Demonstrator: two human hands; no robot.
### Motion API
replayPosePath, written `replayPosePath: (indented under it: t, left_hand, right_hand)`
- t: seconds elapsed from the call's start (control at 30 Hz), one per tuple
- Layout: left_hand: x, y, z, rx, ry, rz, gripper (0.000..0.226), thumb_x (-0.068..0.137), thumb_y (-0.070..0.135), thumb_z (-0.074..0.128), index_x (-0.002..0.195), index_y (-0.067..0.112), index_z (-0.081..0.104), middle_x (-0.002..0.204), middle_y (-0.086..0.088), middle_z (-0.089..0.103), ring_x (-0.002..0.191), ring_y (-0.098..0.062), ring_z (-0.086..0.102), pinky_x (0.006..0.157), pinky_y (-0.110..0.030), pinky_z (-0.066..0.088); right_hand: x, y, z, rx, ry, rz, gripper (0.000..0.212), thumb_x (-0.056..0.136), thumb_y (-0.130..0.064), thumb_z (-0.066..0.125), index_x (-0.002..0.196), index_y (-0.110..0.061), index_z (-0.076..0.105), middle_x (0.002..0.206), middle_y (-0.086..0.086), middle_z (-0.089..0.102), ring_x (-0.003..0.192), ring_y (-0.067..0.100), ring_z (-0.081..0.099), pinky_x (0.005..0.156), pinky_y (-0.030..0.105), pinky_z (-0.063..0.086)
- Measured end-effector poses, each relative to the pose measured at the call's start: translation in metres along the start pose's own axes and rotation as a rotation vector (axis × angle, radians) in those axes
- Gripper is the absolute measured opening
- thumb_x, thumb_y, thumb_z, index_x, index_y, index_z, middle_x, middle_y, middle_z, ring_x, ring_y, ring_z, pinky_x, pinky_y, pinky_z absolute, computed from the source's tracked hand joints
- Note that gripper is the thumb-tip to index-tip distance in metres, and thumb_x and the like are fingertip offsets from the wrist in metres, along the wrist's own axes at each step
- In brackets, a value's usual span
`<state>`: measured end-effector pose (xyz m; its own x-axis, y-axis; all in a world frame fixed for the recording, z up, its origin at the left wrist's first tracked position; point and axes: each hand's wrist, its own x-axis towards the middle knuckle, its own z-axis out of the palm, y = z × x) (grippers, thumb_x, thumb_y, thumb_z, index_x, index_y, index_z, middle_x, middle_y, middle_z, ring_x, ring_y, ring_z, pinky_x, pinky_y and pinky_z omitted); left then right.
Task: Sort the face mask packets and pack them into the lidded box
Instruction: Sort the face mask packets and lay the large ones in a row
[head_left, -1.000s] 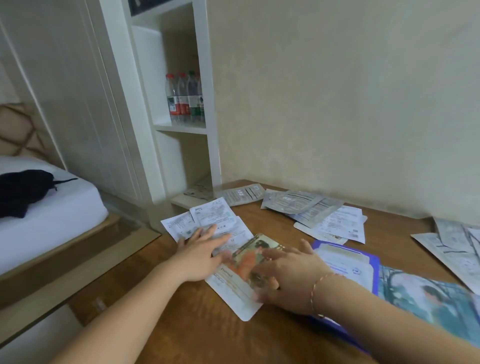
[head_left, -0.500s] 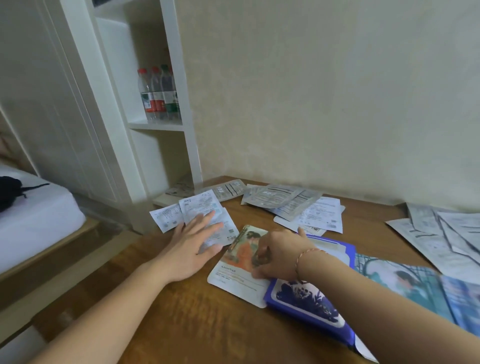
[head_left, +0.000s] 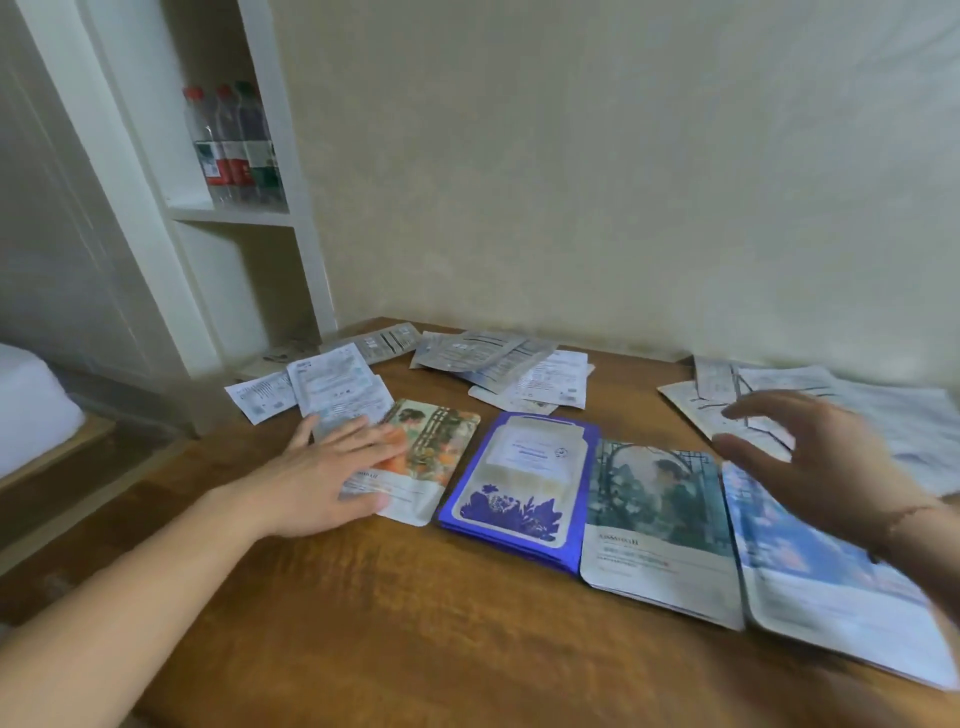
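Face mask packets lie in a row on the brown wooden table (head_left: 395, 613). Left hand (head_left: 322, 478), fingers straight, presses flat on the orange garden-print packet (head_left: 436, 452); its lettering is too blurred to read. At its 3 o'clock: purple floral packet (head_left: 524, 483), green portrait packet (head_left: 654, 514), pale blue packet (head_left: 821, 582). Right hand (head_left: 826, 462) hovers above these, fingers spread, grasping nothing. White printed sachets (head_left: 337, 389) lie at 12 o'clock.

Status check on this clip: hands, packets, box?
Left hand flat on orange packet. Right hand open, hovering, holding nothing. Purple packet and green packet laid alongside. No lidded box in view.
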<state>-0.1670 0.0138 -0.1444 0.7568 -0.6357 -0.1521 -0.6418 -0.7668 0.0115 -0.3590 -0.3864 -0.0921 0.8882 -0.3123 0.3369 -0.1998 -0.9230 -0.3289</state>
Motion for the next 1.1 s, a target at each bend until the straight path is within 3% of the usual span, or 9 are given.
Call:
replayPosePath:
  t: [0.07, 0.17, 0.33, 0.5, 0.67, 0.83, 0.97, 1.1]
  left_hand:
    - [-0.001, 0.006, -0.001, -0.052, 0.025, -0.015, 0.061, 0.092, 0.067, 0.031, 0.145, 0.06, 0.003, 0.158, 0.03, -0.009, 0.141, 0.007, -0.023, 0.115, -0.041, -0.022]
    - [-0.006, 0.034, -0.004, -0.149, 0.028, 0.02, 0.078, 0.077, 0.083, 0.028, 0.146, 0.058, 0.0, 0.16, 0.026, -0.011, 0.136, 0.01, -0.029, 0.116, -0.037, -0.018]
    - [-0.016, 0.085, -0.003, -0.185, 0.026, -0.011, 0.085, 0.073, 0.08, 0.052, 0.14, 0.068, 0.002, 0.155, 0.029, -0.01, 0.142, -0.007, -0.027, 0.119, -0.052, -0.001]
    - [-0.014, 0.091, 0.003, -0.236, 0.056, -0.035, 0.073, 0.078, 0.073, 0.056, 0.14, 0.065, 0.019, 0.16, 0.02, 0.007, 0.148, -0.012, -0.013, 0.12, -0.056, 0.008]
    - [-0.013, 0.095, 0.008, -0.289, 0.151, -0.033, 0.059, 0.084, 0.061, 0.06, 0.138, 0.056, 0.038, 0.154, 0.017, 0.024, 0.147, -0.011, 0.005, 0.12, -0.049, 0.014]
    - [-0.012, 0.102, 0.01, -0.333, 0.243, -0.021, 0.058, 0.082, 0.056, 0.066, 0.136, 0.047, 0.046, 0.144, 0.018, 0.041, 0.14, -0.005, 0.024, 0.121, -0.04, 0.018]
    - [-0.016, 0.101, 0.007, -0.357, 0.186, -0.082, 0.067, 0.08, 0.061, 0.066, 0.141, 0.051, 0.038, 0.152, 0.015, 0.029, 0.146, -0.013, 0.012, 0.118, -0.046, 0.021]
    - [-0.018, 0.105, 0.002, -0.303, 0.18, -0.087, 0.091, 0.07, 0.076, 0.061, 0.148, 0.05, 0.022, 0.158, 0.02, 0.014, 0.148, -0.01, 0.001, 0.12, -0.045, 0.013]
  right_hand:
    - [-0.017, 0.007, -0.007, 0.006, -0.002, 0.001, 0.06, 0.071, -0.066, 0.045, 0.108, -0.026, 0.067, 0.121, 0.0, 0.065, 0.108, 0.024, 0.061, 0.091, 0.033, 0.044]
    - [-0.035, 0.006, -0.009, 0.033, -0.052, -0.028, 0.043, 0.08, -0.055, 0.059, 0.113, -0.029, 0.065, 0.127, -0.005, 0.061, 0.112, 0.018, 0.059, 0.092, 0.03, 0.044]
    - [-0.056, -0.029, 0.024, -0.055, -0.235, -0.27, 0.05, 0.086, -0.061, 0.054, 0.13, -0.037, 0.053, 0.139, -0.015, 0.048, 0.133, 0.008, 0.037, 0.112, 0.028, 0.029]
    - [-0.067, -0.082, 0.057, -0.178, -0.24, -0.314, 0.055, 0.088, -0.065, 0.045, 0.132, -0.032, 0.049, 0.134, -0.009, 0.053, 0.132, 0.017, 0.036, 0.115, 0.043, 0.021]
    - [-0.069, -0.096, 0.07, -0.196, -0.23, -0.268, 0.044, 0.093, -0.049, 0.049, 0.13, -0.025, 0.052, 0.132, 0.0, 0.056, 0.134, 0.022, 0.035, 0.117, 0.047, 0.013]
    - [-0.068, -0.1, 0.074, -0.142, -0.237, -0.255, 0.041, 0.093, -0.04, 0.055, 0.13, -0.022, 0.054, 0.129, 0.004, 0.06, 0.134, 0.025, 0.037, 0.115, 0.047, 0.017]
    - [-0.055, -0.087, 0.05, -0.133, -0.225, -0.284, 0.053, 0.088, -0.062, 0.048, 0.13, -0.031, 0.053, 0.131, -0.006, 0.057, 0.13, 0.019, 0.04, 0.112, 0.042, 0.026]
    - [0.0, -0.056, 0.039, -0.099, -0.229, -0.124, 0.056, 0.088, -0.063, 0.046, 0.135, -0.031, 0.049, 0.137, -0.005, 0.052, 0.127, 0.02, 0.044, 0.103, 0.038, 0.04]
